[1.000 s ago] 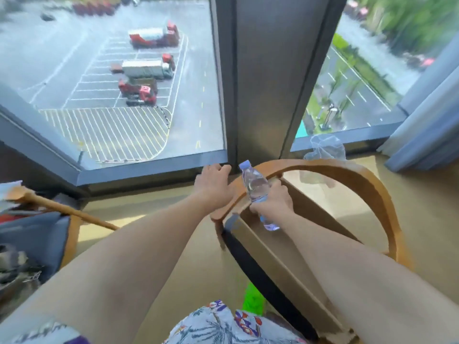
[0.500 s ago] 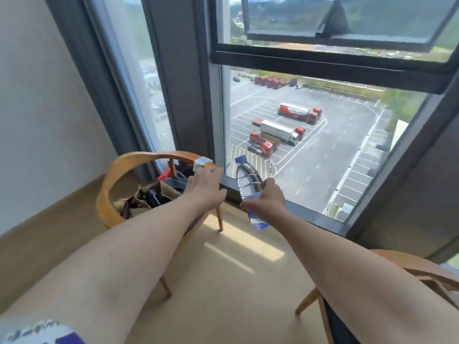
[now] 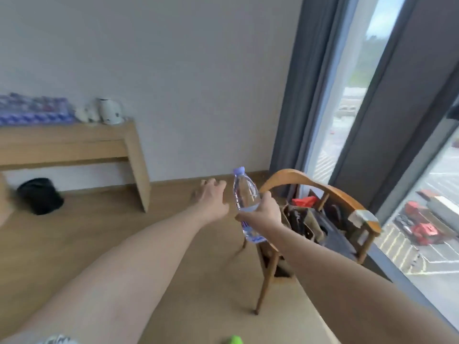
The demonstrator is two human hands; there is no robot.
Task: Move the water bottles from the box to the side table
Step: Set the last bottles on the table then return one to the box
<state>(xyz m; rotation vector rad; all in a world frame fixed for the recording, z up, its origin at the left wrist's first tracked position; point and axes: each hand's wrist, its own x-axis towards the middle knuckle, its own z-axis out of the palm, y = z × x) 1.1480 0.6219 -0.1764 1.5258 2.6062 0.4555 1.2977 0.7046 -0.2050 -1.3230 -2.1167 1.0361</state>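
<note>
hands: 2 | right grip point(image 3: 264, 211) clamped round 1 bottle point(image 3: 244, 194), cap up, mid-air at 6 o'clock of centre | left grip point(image 3: 211, 196) apart, fingers spread, holding nothing, just beside bottle at its 9 o'clock | chair point(image 3: 323, 192): 1, at 3 o'clock | surface point(image 3: 74, 142) at 9 o'clock: 1 kettle point(image 3: 109, 111), blurred bottle packs point(image 3: 32, 110), count unclear | bin point(image 3: 39, 196): 1, on floor

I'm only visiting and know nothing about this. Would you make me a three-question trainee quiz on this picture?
1. True or false: the right hand grips a water bottle.
2. What does the left hand hold?
A. a kettle
B. nothing
C. a bag
3. Fill in: the white kettle stands on the wooden ____ by the wall.

Key:
1. true
2. B
3. table
</note>
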